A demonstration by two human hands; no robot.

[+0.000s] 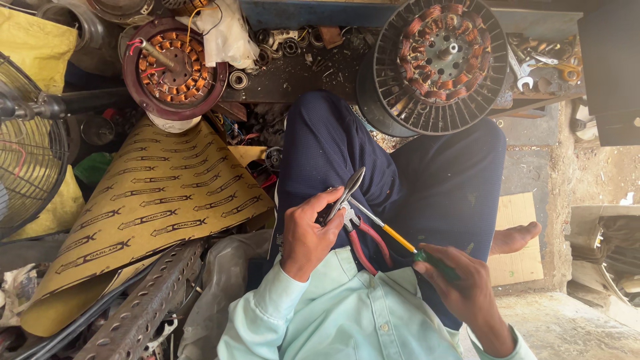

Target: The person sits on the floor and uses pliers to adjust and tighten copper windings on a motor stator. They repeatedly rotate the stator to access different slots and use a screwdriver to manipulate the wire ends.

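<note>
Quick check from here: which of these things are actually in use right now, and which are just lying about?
In use:
left hand holding the red-handled pliers
right hand holding the screwdriver, tip at the pliers

Lying about:
black fan rotor
copper-wound stator
printed tan sheet
wire fan guard
spanners

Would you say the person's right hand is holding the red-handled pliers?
No, the right hand holds a screwdriver; the left hand holds the red-handled pliers.

Low dark workbench point(293, 80) carrying a copper-wound stator point(175, 67), a black finned fan motor point(437, 60), loose bearings point(238, 79) and spanners point(533, 70), patterned brown insulation sheet point(150, 207) lying on the cluttered floor beside a perforated metal angle point(143, 307).
</note>
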